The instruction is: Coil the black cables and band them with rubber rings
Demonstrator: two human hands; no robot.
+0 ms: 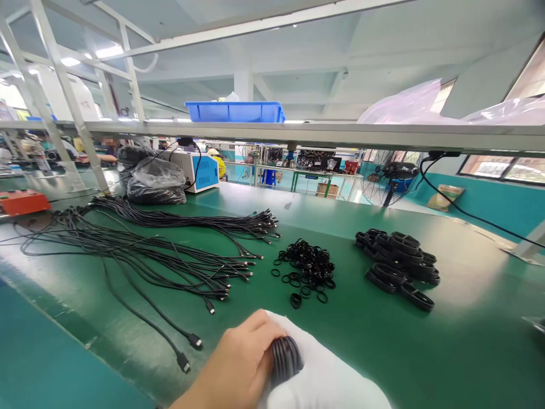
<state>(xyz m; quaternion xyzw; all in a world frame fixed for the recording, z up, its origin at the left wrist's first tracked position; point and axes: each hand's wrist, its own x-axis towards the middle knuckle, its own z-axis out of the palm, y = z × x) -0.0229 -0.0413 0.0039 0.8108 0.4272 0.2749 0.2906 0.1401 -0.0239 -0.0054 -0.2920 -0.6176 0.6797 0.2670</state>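
Observation:
At the near edge of the green table, my left hand (pixel 249 355) is bare and closed around a coiled black cable (pixel 286 359). Pressed against the same coil from the other side is my right hand (pixel 330 369), in a white glove and also closed on it. The coil's turns show between the two hands; its lower part is hidden. Just beyond my hands lies a pile of small black rings (pixel 309 264). Loose black cables with plug ends (pixel 170 264) spread over the left side. Farther right, several finished-looking black cable coils (pixel 395 255) are heaped together.
An overhead shelf (pixel 323 132) crosses the bench, bearing a blue tray (pixel 236 112) and clear plastic bags (pixel 409 105). Behind the cables stand a plastic bag of black material (pixel 155 179) and a blue-and-white machine (pixel 202 170). An orange box (pixel 24 202) sits far left; a fan (pixel 388 177) stands beyond.

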